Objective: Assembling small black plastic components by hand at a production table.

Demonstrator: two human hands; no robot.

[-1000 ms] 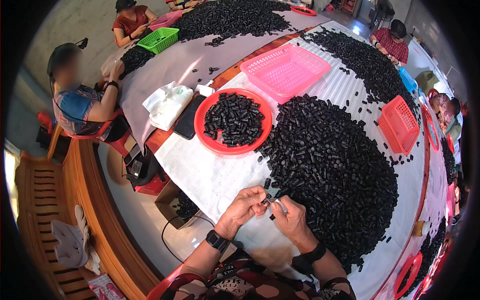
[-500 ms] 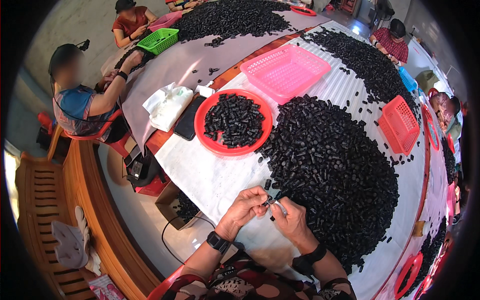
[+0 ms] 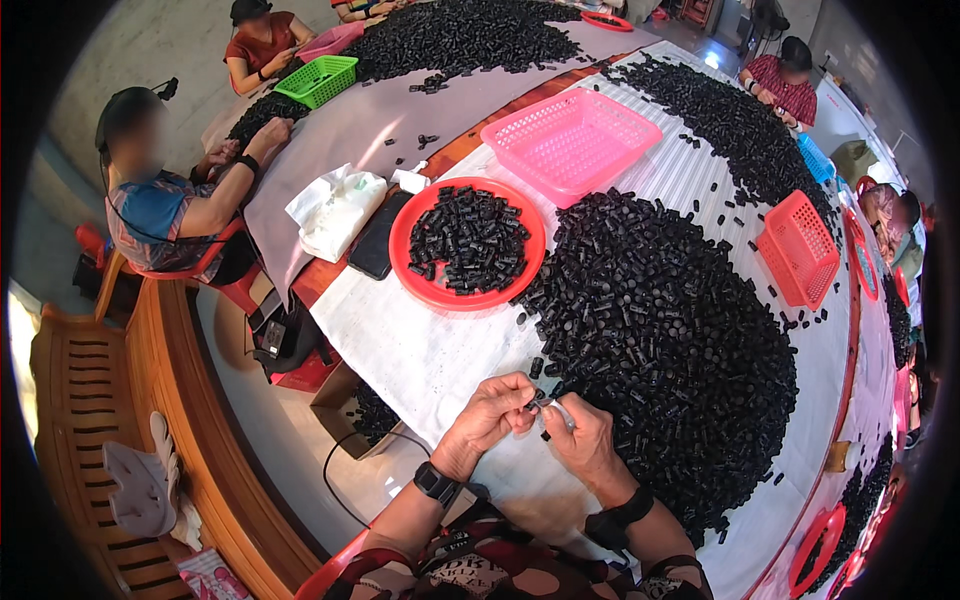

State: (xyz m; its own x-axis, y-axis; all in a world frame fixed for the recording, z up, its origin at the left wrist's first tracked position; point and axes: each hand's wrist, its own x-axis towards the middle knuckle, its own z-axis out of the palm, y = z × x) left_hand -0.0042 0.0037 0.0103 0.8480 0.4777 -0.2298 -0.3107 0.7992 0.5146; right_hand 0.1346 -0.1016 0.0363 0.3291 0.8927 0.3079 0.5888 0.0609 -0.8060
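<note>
My left hand point(image 3: 492, 412) pinches a small black cylindrical piece point(image 3: 537, 397) between thumb and fingertips, at the near left edge of a big heap of black cylindrical pieces point(image 3: 660, 350). Right beside it, my right hand point(image 3: 585, 440) is closed, its fingertips meeting the left hand's at that piece. A dark tip shows below the right thumb; what this hand grips is too small and covered to name. Beyond the hands, a round red tray point(image 3: 400, 262) holds more of the black pieces.
A pink basket point(image 3: 610, 155) stands past the heap, a coral basket point(image 3: 800, 250) to its right. Left of the tray lie a dark phone point(image 3: 378, 240) and a white tissue pack point(image 3: 338, 212). A co-worker point(image 3: 165, 200) sits at the left, beside a green basket point(image 3: 318, 82).
My hands stay nearly in place, with only slight finger movement at the piece. The co-worker at the left has shifted their hands near their own pile.
</note>
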